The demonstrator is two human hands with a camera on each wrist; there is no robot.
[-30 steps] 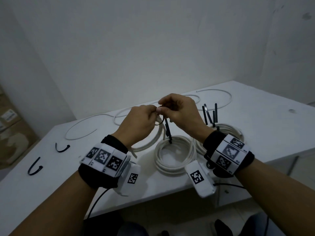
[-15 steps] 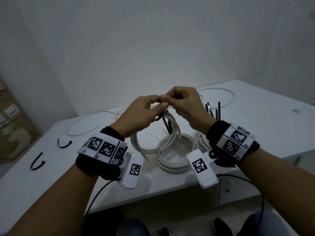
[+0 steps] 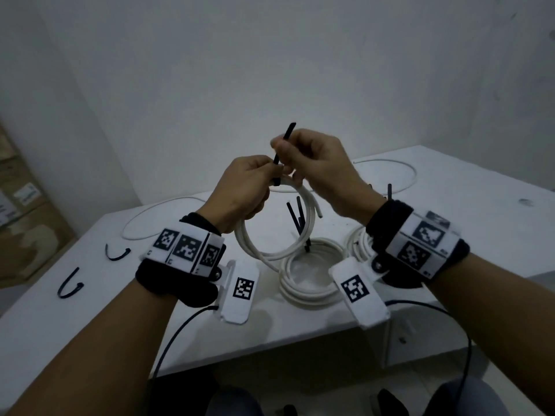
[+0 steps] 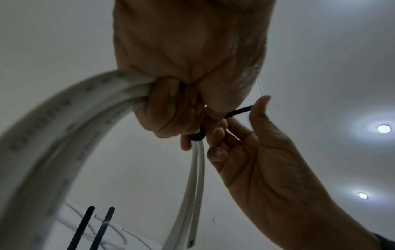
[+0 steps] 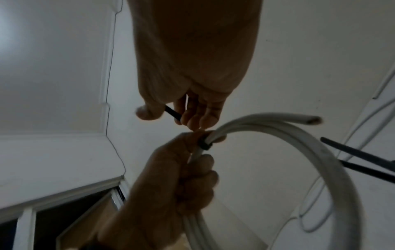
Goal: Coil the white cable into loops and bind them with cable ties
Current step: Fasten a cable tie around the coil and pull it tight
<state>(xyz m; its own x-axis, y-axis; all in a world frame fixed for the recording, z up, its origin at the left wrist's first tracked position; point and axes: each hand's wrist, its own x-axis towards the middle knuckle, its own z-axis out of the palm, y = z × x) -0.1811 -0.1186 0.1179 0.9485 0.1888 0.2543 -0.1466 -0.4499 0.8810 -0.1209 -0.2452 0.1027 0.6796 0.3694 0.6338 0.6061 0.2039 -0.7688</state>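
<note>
Three or so springy loops of white cable stay gripped by the left hand while the right hand pinches the cable tie tail at 12 o'clock.

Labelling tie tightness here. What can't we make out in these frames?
- Cable tie head: hidden by the fingers of the left hand, head view.
- Grip of the right hand on the tie: knuckles cover it, head view.
- Coil: blurred, cut off by the edge, left wrist view.
</note>
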